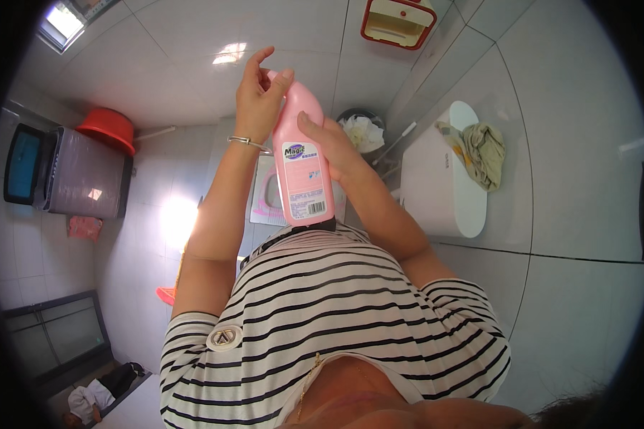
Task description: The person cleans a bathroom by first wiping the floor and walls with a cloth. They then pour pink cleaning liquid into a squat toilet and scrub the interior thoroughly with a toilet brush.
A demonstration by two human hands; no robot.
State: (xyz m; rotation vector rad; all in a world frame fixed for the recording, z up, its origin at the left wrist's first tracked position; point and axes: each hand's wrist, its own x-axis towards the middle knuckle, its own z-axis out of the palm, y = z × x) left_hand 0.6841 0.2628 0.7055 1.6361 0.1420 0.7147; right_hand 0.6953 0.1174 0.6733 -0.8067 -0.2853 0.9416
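A pink plastic cleaner bottle (303,166) is held before my striped shirt, its printed label facing the camera and its narrow spout end away from my body. My right hand (335,147) grips the bottle's side, with the thumb across its front just above the label. At the spout end, my left hand (260,99) has its thumb and curled fingers around the top, while one finger sticks out. A bracelet circles the left wrist. The fingers hide much of the bottle's top. Behind the bottle, a squat toilet (271,190) is partly visible.
A cloth (485,155) lies on the white cistern (429,177) at right. Nearby are a bin of crumpled paper (362,134) and a white-handled brush (402,134). Left stand a washing machine (80,171), red basin (107,128) and broom (166,295). Another person (94,397) appears lower left.
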